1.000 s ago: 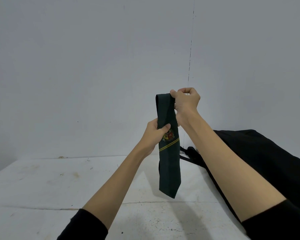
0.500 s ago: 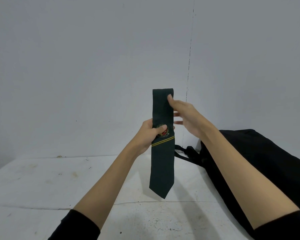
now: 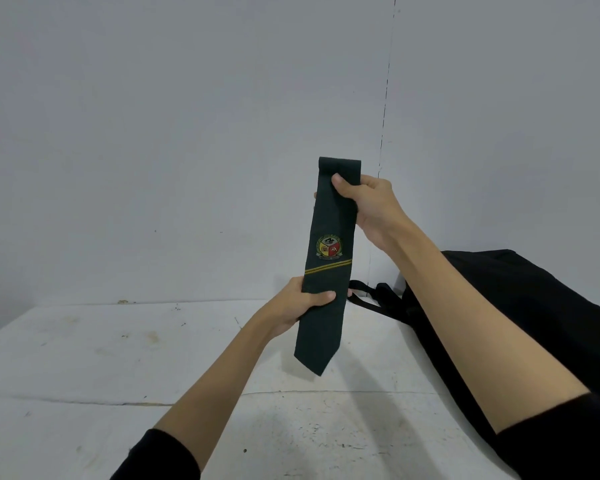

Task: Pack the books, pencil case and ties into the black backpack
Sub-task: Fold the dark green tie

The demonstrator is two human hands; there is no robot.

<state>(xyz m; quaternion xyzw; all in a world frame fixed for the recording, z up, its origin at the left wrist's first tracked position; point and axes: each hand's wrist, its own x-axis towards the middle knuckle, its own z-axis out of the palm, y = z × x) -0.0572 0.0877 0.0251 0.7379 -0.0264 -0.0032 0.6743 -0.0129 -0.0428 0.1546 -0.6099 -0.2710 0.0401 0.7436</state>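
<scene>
With the right hand (image 3: 368,206) pinching the folded top of the dark green crested fabric tie (image 3: 329,271) and the left hand (image 3: 300,303) gripping it lower down, fold it smaller, then tuck it into the black fabric backpack (image 3: 534,306) lying at right.

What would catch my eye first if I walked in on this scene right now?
A dark green tie with a crest, held upright mid-air in the centre: the right hand grips it near the folded top, the left hand below the gold stripes. Next, the black backpack lying on the white table at right.
</scene>
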